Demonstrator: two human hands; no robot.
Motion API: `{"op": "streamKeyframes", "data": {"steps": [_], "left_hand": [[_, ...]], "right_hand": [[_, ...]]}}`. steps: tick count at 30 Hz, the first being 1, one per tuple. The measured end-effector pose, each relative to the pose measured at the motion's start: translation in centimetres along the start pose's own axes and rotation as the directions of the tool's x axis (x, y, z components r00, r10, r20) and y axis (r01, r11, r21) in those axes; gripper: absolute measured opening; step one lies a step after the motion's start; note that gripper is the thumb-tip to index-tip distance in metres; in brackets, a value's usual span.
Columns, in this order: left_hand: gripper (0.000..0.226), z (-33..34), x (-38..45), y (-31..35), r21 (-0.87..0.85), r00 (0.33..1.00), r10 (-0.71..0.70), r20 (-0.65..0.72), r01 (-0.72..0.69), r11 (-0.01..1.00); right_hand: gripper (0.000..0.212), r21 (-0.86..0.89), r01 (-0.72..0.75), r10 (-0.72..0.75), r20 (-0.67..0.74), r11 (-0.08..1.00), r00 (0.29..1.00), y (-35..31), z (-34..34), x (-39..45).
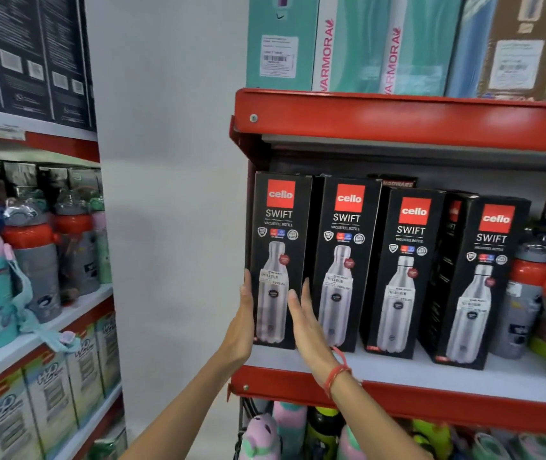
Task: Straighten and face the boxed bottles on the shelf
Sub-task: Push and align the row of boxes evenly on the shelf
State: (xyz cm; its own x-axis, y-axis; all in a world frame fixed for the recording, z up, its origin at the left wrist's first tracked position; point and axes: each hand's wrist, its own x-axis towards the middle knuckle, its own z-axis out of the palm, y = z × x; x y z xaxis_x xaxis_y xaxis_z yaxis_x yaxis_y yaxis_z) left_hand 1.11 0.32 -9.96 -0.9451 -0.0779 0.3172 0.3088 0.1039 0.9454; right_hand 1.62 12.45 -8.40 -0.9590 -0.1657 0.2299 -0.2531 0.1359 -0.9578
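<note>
Several black Cello Swift bottle boxes stand upright in a row on the white shelf (398, 366) with the red front edge. The leftmost box (278, 227) sits between my two hands. My left hand (243, 323) lies flat against its left side, fingers straight. My right hand (308, 323) is flat with fingers extended, pressed at the box's lower right edge, in front of the second box (344, 247). The third box (404, 270) and the fourth box (484, 280) stand further right, slightly angled, with another box (449, 247) turned sideways between them.
Loose bottles with red lids (527, 293) crowd the shelf right of the boxes. Teal Varmora boxes (358, 44) fill the shelf above. Colourful bottles (285, 433) stand below. A second rack on the left holds kids' bottles (32, 250) and boxed bottles (52, 393).
</note>
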Motion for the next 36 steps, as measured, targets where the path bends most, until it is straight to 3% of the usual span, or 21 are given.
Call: {"op": "streamKeyframes", "data": {"steps": [4, 9, 15, 20, 25, 28, 31, 33, 36], "left_hand": [[0.074, -1.4, -1.2, 0.6, 0.064, 0.996, -0.056, 0.074, 0.051, 0.997], [0.094, -2.5, -3.3, 0.7, 0.113, 0.989, -0.054, 0.135, 0.039, 0.993], [0.066, -2.9, -6.4, 1.6, 0.143, 0.991, -0.025, 0.128, 0.006, 0.990], [0.057, -2.6, -7.7, 1.9, 0.177, 0.993, -0.026, 0.116, 0.005, 0.984], [0.072, -2.4, -8.1, 2.0, 0.223, 0.995, -0.028, 0.097, 0.005, 0.975], [0.066, -1.2, -8.6, 2.4, 0.269, 0.996, 0.065, -0.057, -0.047, 0.962], [0.056, 0.7, -9.0, 3.0, 0.397, 0.890, 0.339, -0.304, -0.205, 0.895], [0.051, 2.3, -9.0, 3.3, 0.415, 0.840, 0.484, -0.247, -0.359, 0.836], [0.052, 6.2, -8.6, 3.2, 0.336, 0.900, 0.436, -0.018, -0.406, 0.850]], "right_hand": [[0.062, 0.005, 0.016, -0.016, -0.006, 1.000, 1.000, 0.1, 0.3, -0.6], [0.063, -0.059, 0.015, -0.015, 0.001, 0.998, 1.000, 0.1, -0.3, -3.1], [0.061, -0.115, 0.038, -0.037, 0.009, 0.993, 0.999, -0.2, -0.9, -6.1], [0.061, -0.088, 0.060, -0.061, -0.006, 0.994, 0.998, -0.1, -1.0, -7.5], [0.059, -0.081, 0.062, -0.061, 0.023, 0.995, 0.998, -0.1, -1.4, -7.7], [0.059, -0.076, 0.066, -0.065, 0.007, 0.995, 0.998, -0.1, -2.5, -7.3], [0.063, -0.037, 0.083, -0.086, -0.078, 0.996, 0.993, 0.5, -4.3, -6.7], [0.065, 0.025, 0.068, -0.063, -0.144, 0.997, 0.988, 1.1, -5.9, -6.1], [0.065, 0.086, 0.028, -0.009, -0.207, 0.996, 0.978, 1.8, -8.4, -5.4]]}}
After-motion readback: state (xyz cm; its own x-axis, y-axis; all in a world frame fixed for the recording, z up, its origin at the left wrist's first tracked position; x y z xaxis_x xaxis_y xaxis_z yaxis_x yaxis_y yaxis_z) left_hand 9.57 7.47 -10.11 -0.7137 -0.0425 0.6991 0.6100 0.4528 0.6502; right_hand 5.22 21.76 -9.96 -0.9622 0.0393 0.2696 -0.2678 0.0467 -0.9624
